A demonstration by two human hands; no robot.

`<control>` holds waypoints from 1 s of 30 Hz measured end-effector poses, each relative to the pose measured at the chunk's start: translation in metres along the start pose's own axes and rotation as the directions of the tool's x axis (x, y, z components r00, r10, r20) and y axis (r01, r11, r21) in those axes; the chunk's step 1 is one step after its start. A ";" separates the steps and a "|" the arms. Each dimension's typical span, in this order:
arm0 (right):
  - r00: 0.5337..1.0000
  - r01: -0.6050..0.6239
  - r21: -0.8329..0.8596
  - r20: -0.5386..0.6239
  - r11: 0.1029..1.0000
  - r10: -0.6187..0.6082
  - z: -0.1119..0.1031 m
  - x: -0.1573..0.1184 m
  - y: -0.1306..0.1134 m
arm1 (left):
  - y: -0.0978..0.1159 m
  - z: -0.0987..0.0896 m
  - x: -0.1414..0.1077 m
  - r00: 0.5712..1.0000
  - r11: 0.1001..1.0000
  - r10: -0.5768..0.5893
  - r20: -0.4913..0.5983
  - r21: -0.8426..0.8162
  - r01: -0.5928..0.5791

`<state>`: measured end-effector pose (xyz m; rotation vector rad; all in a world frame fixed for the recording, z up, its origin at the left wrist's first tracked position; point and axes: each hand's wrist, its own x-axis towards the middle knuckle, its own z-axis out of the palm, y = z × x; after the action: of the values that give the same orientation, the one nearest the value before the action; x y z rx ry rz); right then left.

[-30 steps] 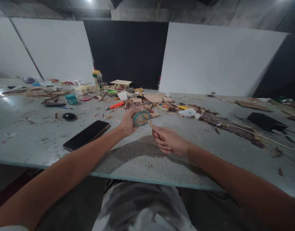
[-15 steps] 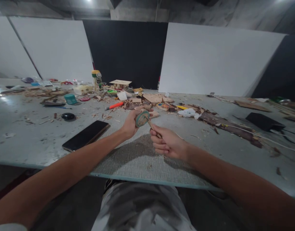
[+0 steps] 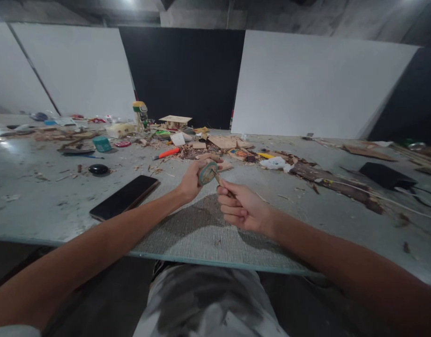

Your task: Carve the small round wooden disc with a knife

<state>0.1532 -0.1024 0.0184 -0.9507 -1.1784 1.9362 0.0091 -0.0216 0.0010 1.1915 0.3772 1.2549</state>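
My left hand [image 3: 193, 179] is closed around a small round piece [image 3: 208, 173] with a teal rim and a brownish face turned towards me. My right hand [image 3: 241, 204] grips a thin wooden stick-like tool [image 3: 221, 182], perhaps a brush or carving tool. Its tip reaches the face of the round piece, though I cannot tell whether it presses on it. Both hands are above the grey table [image 3: 201, 234], near its front edge. A black phone [image 3: 124, 197] lies left of my left hand.
A black mouse-like object [image 3: 98, 169] and a teal container [image 3: 102, 144] stand at left. An orange-handled cutter [image 3: 168, 153], wood scraps [image 3: 222, 142] and a bottle [image 3: 141, 117] lie or stand further back. Bark [image 3: 321, 179] and a black adapter-like box [image 3: 387, 176] are at right.
My right hand has shifted slightly left with the tool, its tip staying at the round piece. My left hand keeps hold, almost still; the view moves a little.
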 end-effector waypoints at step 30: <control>0.982 -0.118 0.204 0.170 0.972 0.083 -0.014 0.000 -0.004 | 0.001 -0.001 0.002 0.999 0.999 0.040 0.008 0.023 -0.040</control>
<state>0.1662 -0.0950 0.0177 -0.7654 -0.9997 2.2045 0.0086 -0.0201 0.0023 1.2284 0.3655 1.2833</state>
